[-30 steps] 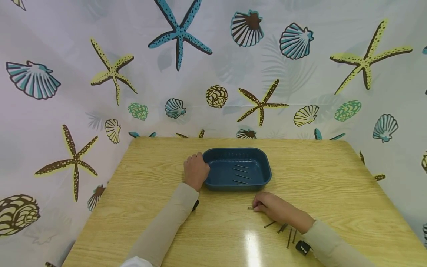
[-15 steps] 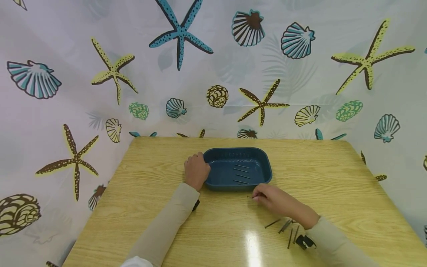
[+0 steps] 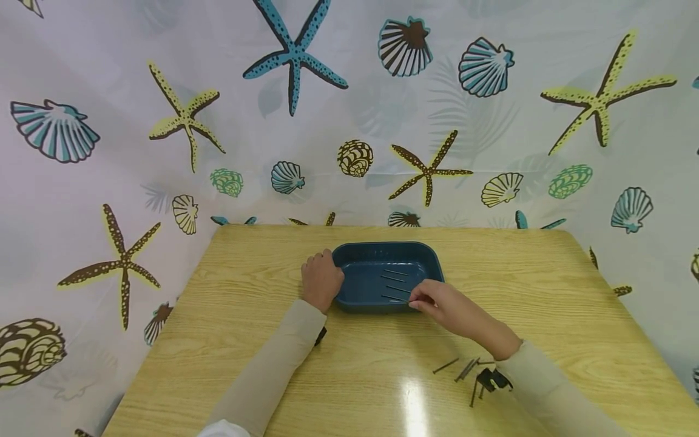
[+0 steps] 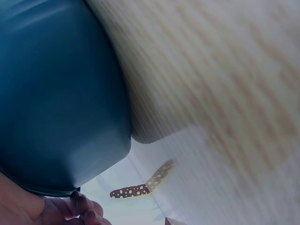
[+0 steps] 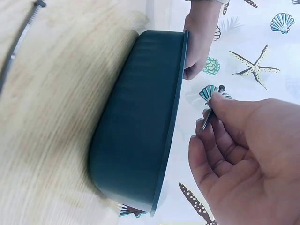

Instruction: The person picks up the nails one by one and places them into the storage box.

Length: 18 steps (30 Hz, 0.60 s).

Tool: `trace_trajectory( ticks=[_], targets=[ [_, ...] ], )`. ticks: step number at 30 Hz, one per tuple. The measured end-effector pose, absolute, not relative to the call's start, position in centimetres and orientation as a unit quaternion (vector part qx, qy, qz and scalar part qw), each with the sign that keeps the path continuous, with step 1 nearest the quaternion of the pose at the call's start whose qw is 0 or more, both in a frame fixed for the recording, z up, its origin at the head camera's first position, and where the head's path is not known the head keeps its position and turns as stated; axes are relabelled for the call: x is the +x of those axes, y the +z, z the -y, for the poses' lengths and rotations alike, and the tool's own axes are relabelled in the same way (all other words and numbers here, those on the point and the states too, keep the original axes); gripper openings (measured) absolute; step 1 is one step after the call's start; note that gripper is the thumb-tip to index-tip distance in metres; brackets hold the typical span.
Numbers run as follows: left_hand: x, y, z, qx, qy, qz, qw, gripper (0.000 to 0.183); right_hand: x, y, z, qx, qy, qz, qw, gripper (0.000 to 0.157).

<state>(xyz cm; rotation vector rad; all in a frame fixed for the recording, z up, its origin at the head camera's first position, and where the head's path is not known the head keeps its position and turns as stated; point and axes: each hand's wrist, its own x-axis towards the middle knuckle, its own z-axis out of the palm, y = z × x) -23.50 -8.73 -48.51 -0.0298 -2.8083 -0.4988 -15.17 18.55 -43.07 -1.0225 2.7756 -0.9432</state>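
Hands (image 3: 322, 280) hold a blue tray (image 5: 138, 117), left, and a screw (image 5: 206, 121), right.

Head view looks down; wrist views share the tray (image 5: 133, 122) close-up.

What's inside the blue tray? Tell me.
Several thin nails lie in the tray. The left hand hides part of its left end, the right hand its near right corner.
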Motion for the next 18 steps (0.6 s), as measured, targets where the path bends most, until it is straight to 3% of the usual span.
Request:
trace_trajectory(
  ticks=[11, 18],
  targets=[
    [-23.2, -48.2, 8.8, -0.017, -0.18, 0.972, 0.15, 0.018, -17.6, -43.3, -17.5, -0.317, -0.291, -0.903, -0.016, 0.007],
    [-23.2, -48.1, 8.8, -0.011, -0.179, 0.974, 0.141, 0.019, -19.2, -44.1, -16.6, -0.307, -0.28, -0.91, -0.005, 0.007]
  ],
)
